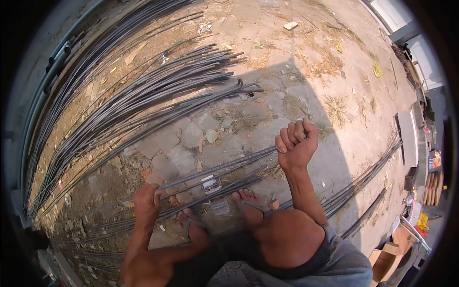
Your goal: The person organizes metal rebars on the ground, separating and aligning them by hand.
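Note:
A ribbed steel rebar (217, 168) runs slantwise in front of my knees, just above the ground. My left hand (147, 200) is closed around it on the left, with the rod continuing past it toward the left. My right hand (299, 139) is wrapped in a fist around the rebar's right end, higher up in view. Its fingers hide the tip. Below the held rod, more rebars (239, 182) lie near my sandalled feet (249, 203). A small pale crumpled scrap (209, 182) is on the ground between the rods.
A big bundle of long rebars (143, 91) spreads across the upper left; several have hooked ends. Another bundle (358, 186) lies at right. Pipes (55, 62) line the left wall. Cardboard boxes (388, 258) and a pale slab (407, 138) stand at the right edge.

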`<state>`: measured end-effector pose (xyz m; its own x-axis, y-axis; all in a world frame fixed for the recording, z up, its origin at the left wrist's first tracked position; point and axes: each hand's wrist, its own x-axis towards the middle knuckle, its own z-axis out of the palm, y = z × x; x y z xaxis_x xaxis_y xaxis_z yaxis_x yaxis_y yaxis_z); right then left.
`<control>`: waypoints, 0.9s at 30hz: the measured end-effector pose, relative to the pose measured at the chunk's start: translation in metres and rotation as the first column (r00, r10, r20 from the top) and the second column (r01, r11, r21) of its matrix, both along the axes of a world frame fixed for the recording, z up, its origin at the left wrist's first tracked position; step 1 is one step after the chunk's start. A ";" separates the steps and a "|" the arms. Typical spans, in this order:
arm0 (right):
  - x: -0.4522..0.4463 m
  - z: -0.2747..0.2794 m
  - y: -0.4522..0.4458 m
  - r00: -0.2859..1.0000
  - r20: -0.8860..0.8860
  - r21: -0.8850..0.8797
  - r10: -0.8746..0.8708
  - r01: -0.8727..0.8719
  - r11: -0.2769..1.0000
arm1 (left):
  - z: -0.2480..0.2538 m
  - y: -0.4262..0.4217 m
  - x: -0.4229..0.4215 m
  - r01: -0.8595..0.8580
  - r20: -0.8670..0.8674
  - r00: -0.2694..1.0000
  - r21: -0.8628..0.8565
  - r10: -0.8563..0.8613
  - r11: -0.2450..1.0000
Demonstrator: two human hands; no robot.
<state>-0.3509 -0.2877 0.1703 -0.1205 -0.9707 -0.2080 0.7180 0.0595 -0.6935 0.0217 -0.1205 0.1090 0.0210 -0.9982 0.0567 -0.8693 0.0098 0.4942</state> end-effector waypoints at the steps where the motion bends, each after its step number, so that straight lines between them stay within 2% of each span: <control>1: 0.000 0.000 0.000 1.000 0.007 -0.024 0.003 -0.003 1.000 | 0.003 -0.001 -0.001 0.000 0.009 1.000 -0.005 0.000 1.000; 11: -0.002 -0.001 0.000 1.000 0.003 -0.090 0.020 -0.019 0.996 | -0.002 0.003 0.000 -0.014 0.051 0.999 -0.053 0.017 0.999; 17: -0.001 0.001 0.001 0.998 0.023 -0.141 0.057 -0.053 0.989 | 0.006 0.000 -0.002 -0.018 0.016 1.000 -0.095 0.020 0.995; 20: -0.001 0.002 0.001 0.999 0.013 -0.132 0.048 -0.046 0.990 | 0.007 0.001 0.000 0.008 0.061 0.998 -0.053 -0.005 0.999; 27: -0.003 0.001 0.002 0.998 0.013 -0.156 0.064 -0.061 0.986 | 0.001 0.005 0.005 0.004 0.026 1.000 -0.027 -0.003 1.000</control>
